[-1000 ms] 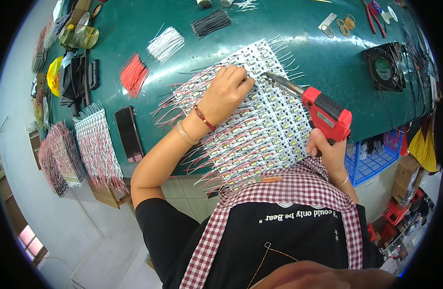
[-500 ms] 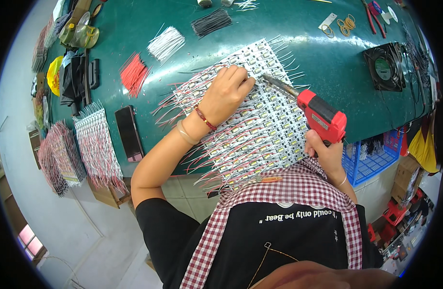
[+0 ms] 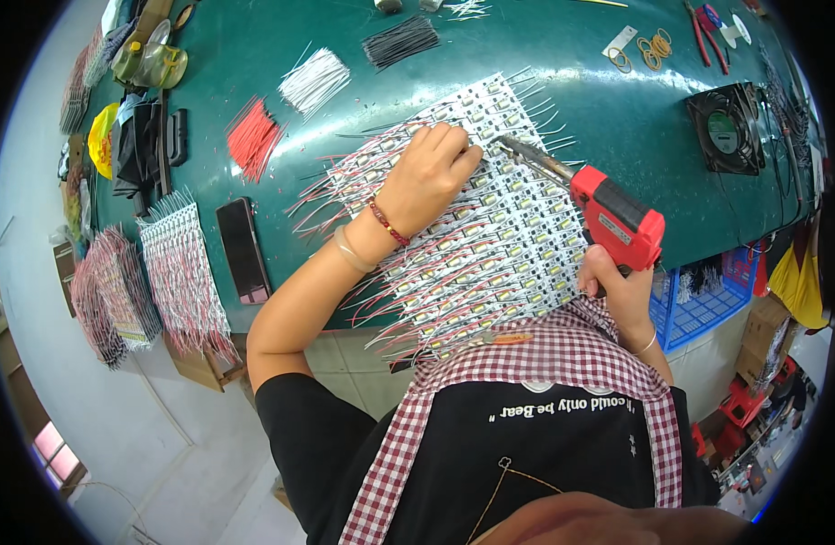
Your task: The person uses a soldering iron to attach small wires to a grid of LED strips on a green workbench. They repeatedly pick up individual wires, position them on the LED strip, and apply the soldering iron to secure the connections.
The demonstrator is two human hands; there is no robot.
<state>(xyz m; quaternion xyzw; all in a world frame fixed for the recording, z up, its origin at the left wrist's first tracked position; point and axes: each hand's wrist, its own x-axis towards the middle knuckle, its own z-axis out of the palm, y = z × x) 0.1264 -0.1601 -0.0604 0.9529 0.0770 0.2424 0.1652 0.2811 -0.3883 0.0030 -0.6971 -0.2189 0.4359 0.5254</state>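
Note:
A white panel of LED circuit boards point(image 3: 526, 241), with rows of thin red, white and dark wires soldered along it, lies slanted on the bench in front of me. My left hand point(image 3: 431, 173) rests over its upper middle with thumb and fingers pinched together; what sits between the fingertips is hidden. My right hand point(image 3: 612, 282) grips the handle of a red and black soldering gun point(image 3: 620, 218). Its metal tip points up and left, just beside my left fingertips, over the panel; whether it touches a pad cannot be made out.
Bundles of red wires point(image 3: 252, 138), white wires point(image 3: 315, 82) and black wires point(image 3: 399, 42) lie beyond the panel on the green bench point(image 3: 526, 36). A phone point(image 3: 243, 250) and a finished wired panel point(image 3: 183, 272) are at left. A black fan point(image 3: 726, 127) stands right, above a blue crate point(image 3: 703, 304).
The soldering gun and my right hand have shifted slightly to the right, and the tip has moved a little with them. My left hand and the panel stay almost still.

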